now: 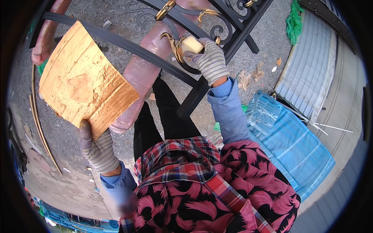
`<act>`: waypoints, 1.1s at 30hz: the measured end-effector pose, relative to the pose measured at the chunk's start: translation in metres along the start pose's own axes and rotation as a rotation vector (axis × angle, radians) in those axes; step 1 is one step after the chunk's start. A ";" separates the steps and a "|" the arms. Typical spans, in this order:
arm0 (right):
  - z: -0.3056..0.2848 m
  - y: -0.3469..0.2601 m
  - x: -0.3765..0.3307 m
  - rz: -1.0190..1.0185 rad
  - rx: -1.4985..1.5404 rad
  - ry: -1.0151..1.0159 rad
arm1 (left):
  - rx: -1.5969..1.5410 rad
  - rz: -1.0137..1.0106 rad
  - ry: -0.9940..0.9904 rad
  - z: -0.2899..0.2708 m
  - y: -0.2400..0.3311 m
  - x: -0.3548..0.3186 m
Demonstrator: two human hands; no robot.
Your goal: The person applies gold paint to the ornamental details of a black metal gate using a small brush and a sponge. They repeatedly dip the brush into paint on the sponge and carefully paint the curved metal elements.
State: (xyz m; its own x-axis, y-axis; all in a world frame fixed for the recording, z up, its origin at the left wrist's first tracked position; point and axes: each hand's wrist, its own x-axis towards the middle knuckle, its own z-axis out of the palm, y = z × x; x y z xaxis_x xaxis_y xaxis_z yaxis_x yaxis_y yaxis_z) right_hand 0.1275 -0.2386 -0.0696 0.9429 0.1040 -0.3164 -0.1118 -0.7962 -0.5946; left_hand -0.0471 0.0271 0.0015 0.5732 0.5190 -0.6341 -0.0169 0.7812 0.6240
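A thin board (pixel 83 81) is at the left, held up beside the railing (pixel 167 66) by the left hand (pixel 97 149). That hand's grip pinches the board's bottom corner, thumb on the top face; the fingers beneath are hidden. The board should be light and fairly stiff, though any wet coating could make it slick, so a bare edge or corner looks the best place to hold. Farther right, the right hand (pixel 210 60) pinches a small sponge (pixel 192 45) at the railing's curled trim (pixel 176 48); whether sponge and trim touch, I cannot tell. The sponge is likely soft, feather-light and easily squashed, best taken by its sides or back. The railing looks heavy and rigid.

The board is four-sided, its shiny gold surface smeared, wrinkled and rough around a paler patch. Next, a pink roll (pixel 143 73) in glossy, creased plastic film lies beneath the railing. The railing's bars are straight, dark and ribbed; its scrolls curl, some tipped in gold. The sponge is a pale yellow block. Both gloves are striped knit. At the far right, a blue plastic sheet (pixel 287 143) lies smooth and shiny.
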 end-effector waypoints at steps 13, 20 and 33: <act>0.016 0.012 0.001 -0.194 -0.370 0.005 | -0.035 -0.019 0.000 -0.001 0.003 0.000; -0.025 0.007 0.004 -0.159 -0.027 0.359 | 0.033 -0.033 -0.126 0.013 0.007 0.000; -0.075 -0.099 -0.077 -0.567 0.024 0.123 | 0.100 -0.180 -0.468 0.051 -0.034 -0.023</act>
State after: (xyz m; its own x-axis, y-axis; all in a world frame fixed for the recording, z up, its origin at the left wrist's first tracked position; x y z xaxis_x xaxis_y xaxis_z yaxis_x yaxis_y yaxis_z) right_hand 0.0894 -0.2127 0.0696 0.8867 0.4395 0.1436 0.4159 -0.6223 -0.6631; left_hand -0.0173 -0.0289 0.0184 0.8659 0.1505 -0.4770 0.1808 0.7951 0.5789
